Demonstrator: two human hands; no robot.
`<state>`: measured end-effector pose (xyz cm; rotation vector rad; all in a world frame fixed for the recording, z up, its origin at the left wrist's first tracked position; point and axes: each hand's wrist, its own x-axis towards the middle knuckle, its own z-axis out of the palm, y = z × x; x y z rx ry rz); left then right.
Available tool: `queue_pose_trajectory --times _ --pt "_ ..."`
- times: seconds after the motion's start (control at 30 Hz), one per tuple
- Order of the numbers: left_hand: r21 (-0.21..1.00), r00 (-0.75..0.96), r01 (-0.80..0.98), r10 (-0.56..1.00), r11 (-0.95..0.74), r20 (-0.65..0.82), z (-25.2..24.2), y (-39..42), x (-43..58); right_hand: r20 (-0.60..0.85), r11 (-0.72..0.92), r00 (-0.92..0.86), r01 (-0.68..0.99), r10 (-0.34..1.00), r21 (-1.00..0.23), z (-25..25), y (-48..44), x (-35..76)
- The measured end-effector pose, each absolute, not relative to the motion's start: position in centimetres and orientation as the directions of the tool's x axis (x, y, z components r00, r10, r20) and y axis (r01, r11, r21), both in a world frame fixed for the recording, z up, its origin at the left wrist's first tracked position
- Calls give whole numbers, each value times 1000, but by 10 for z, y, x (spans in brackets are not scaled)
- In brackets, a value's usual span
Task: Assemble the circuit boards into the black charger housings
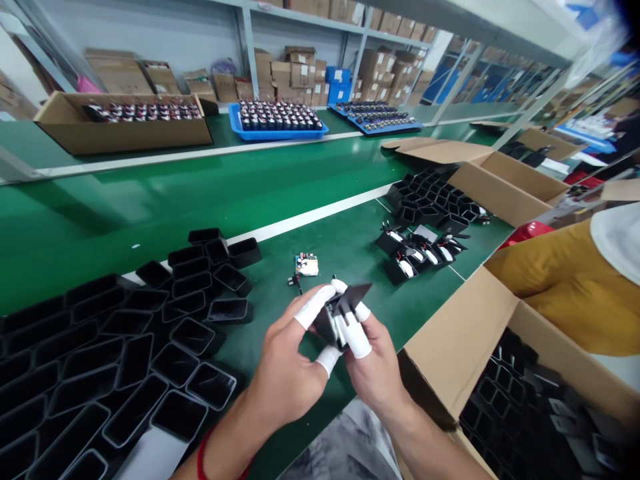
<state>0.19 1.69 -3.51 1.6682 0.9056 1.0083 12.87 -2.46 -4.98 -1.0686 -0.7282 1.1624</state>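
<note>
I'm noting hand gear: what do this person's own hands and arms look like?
White, close-fitting finger covers sheathe several digits of the left hand and right hand; a thin red bracelet circles the left wrist. No sleeves show.

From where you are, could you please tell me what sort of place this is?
It looks like an electronics assembly workshop: open black housings and a small circuit board sit on the green workbench, and cardboard boxes line the shelving behind.

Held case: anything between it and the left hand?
Only the white finger covers. Nothing else visible is in between: the left hand grips the case with covered fingertips. Its far side is hidden.
</note>
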Motion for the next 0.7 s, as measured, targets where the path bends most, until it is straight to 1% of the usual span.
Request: queue_pose_trajectory --times 0.07,0.2,0.27,0.4,0.47,0.5,0.53,0.57,0.63,0.7 --pt "966 372 112 912 -232 175 -37 18 1 -83 13 243 -370 966 -929 -52 -22 126" --pt "998 331 56 943 9 -27 -42 21 4 -149 -40 208 -454 967 -890 -51 -17 125" --pt "996 352 86 935 16 -46 -44 20 6 -144 -36 214 -439 966 -898 -48 -18 128" --pt "972 383 223 924 -80 -12 -49 16 13 -116 -34 226 -336 967 -941 -49 -32 140" --pt "928 381 340 925 -154 14 -49 11 18 -57 10 298 -218 953 -976 -54 -45 148" --pt "890 391 398 919 -221 53 -48 9 22 -23 34 349 -158 937 -987 -58 -51 152" --pt "845 419 443 903 -298 99 -45 6 26 -10 49 403 -135 915 -990 -61 -56 157" --pt "799 464 465 874 -380 146 -42 4 31 -24 56 456 -160 890 -986 -64 -60 162" --pt "745 546 447 811 -495 211 -34 -2 39 -130 45 521 -310 844 -949 -69 -63 173" --pt "751 571 416 790 -512 223 -27 -6 44 -222 31 528 -428 820 -903 -71 -61 185"
